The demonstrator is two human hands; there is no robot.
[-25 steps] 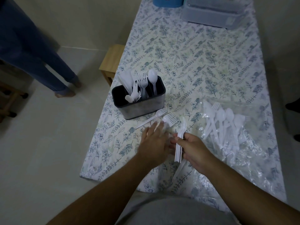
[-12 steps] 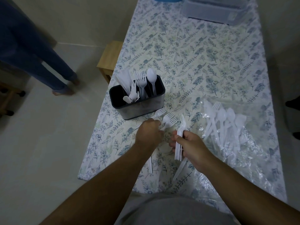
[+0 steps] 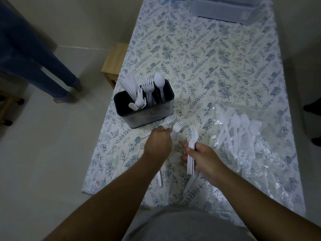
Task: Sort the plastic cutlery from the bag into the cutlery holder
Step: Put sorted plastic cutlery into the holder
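Observation:
A dark cutlery holder (image 3: 149, 113) stands near the table's left edge with white knives, forks and a spoon upright in it. In front of it my left hand (image 3: 157, 144) curls its fingers round a white fork (image 3: 168, 121) lying on the cloth. A second loose fork (image 3: 178, 126) lies just right of that one. My right hand (image 3: 201, 158) grips a stack of white forks (image 3: 192, 150), tines pointing away from me. The clear plastic bag (image 3: 264, 164) lies flat to the right with several white spoons and forks (image 3: 238, 129) on it.
The table (image 3: 217, 54) has a floral cloth. A grey lidded tub (image 3: 225, 7) stands at the far end. A wooden stool (image 3: 114, 61) is beside the table's left edge. Another person's legs (image 3: 34, 66) stand on the floor at left. A loose white piece (image 3: 191, 181) lies under my right wrist.
My left hand has slid forward from flat on the cloth and curled round the fork by the holder. My right hand keeps its stack of forks, hardly moved.

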